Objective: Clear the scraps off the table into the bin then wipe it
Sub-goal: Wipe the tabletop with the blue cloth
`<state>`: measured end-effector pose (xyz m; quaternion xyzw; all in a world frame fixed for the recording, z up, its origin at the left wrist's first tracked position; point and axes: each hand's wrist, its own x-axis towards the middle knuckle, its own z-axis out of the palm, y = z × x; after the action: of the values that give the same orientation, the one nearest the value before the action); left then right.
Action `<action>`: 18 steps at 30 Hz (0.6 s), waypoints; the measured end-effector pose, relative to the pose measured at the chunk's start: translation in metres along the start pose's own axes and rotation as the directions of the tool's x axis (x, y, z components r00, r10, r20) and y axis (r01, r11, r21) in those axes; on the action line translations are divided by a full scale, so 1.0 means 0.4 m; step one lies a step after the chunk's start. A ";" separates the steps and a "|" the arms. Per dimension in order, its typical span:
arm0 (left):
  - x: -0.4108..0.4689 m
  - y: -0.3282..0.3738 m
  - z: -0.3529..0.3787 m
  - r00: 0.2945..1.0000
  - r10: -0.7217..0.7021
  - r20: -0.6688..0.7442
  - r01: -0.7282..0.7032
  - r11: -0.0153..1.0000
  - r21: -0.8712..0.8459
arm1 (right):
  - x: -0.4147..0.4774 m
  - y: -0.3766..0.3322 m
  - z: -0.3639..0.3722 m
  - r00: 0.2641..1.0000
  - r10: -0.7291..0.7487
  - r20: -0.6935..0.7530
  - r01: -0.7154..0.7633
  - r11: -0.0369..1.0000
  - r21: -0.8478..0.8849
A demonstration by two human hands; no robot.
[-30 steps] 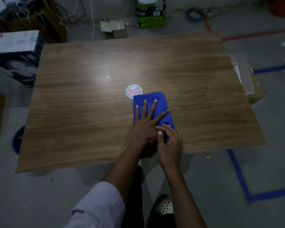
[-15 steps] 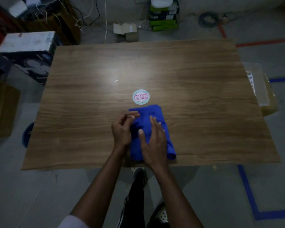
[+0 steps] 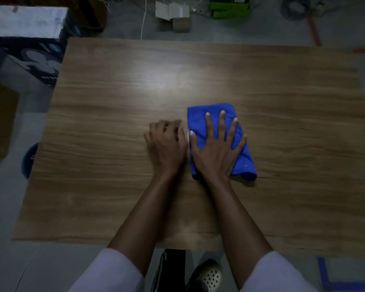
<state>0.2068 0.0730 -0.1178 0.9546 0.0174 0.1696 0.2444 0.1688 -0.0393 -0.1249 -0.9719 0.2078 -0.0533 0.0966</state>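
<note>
A folded blue cloth (image 3: 198,116) lies on the wooden table (image 3: 114,186), a little right of centre. My right hand (image 3: 215,150) presses flat on it with the fingers spread. My left hand (image 3: 167,144) rests on the bare wood just left of the cloth, fingers curled under, with nothing visible in its grip. Between the two hands only a pale sliver of the round sticker (image 3: 188,137) shows. A blue bin (image 3: 29,160) peeks out from under the table's left edge.
A dark printed box (image 3: 30,49) and a brown carton (image 3: 0,116) stand on the floor to the left. Behind the table are a small open carton (image 3: 175,15), a green box (image 3: 230,7) and cables. Blue tape (image 3: 325,275) marks the floor at the right.
My left hand has let go of the cloth and now sits curled beside it. The right hand has spread flat and pushed the cloth forward and right, so the sticker is mostly covered.
</note>
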 end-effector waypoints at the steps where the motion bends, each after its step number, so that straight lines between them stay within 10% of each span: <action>1: 0.039 -0.009 0.005 0.996 -0.087 -0.004 0.087 0.995 0.039 | 0.021 -0.012 0.003 1.000 0.010 -0.001 -0.010 1.000 -0.002; 18: 0.204 -0.082 -0.008 0.950 -0.295 0.108 0.314 0.885 -0.344 | 0.130 -0.112 0.017 0.992 0.122 -0.025 -0.123 0.991 -0.043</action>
<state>0.2840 0.1127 -0.1048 0.8838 0.1292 0.1044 0.4373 0.2345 -0.0194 -0.1189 -0.9586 0.2694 -0.0534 0.0757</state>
